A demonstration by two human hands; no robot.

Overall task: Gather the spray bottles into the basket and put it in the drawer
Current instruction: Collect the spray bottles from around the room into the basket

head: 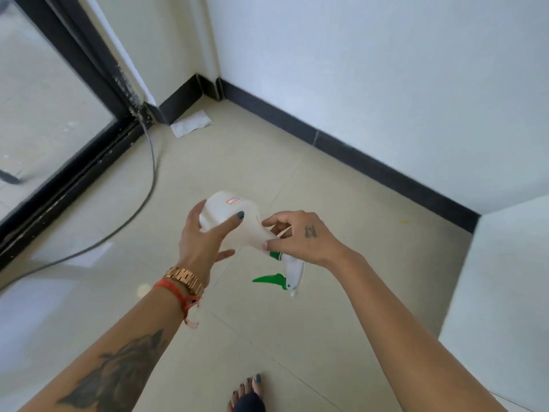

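A white spray bottle [237, 215] with a green trigger and white nozzle is held in the air over the floor, tipped so its base points away and its nozzle hangs toward me. My left hand [205, 236] wraps the bottle's body from the left. My right hand [300, 236] pinches the bottle's neck just above the green collar. No basket or drawer is in view.
Beige tiled floor with a black skirting board [341, 141] along white walls. A glass door with a black frame [80, 150] stands at left, a grey cable [148, 179] trails from it. A crumpled white paper [190, 124] lies in the corner. A white block [505, 292] rises at right. My foot [248, 394] is below.
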